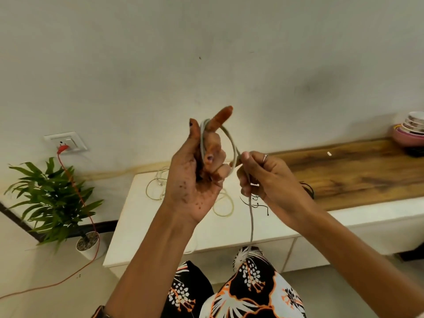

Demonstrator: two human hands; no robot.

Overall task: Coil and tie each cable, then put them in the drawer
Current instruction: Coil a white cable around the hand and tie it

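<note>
Grey round cable (231,143) arcs from loops gripped in left hand (197,171) rightward to right hand (263,177), whose fingers (246,167) pinch its hanging tail.

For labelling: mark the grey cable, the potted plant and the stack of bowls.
grey cable (232,143): head view, loop between the hands.
potted plant (54,200): head view, leaves.
stack of bowls (410,130): head view, side of stack.

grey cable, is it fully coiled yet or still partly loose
Partly loose. A few loops of the grey cable sit around the left hand; the right hand pinches it, and its tail hangs down uncoiled.
</note>
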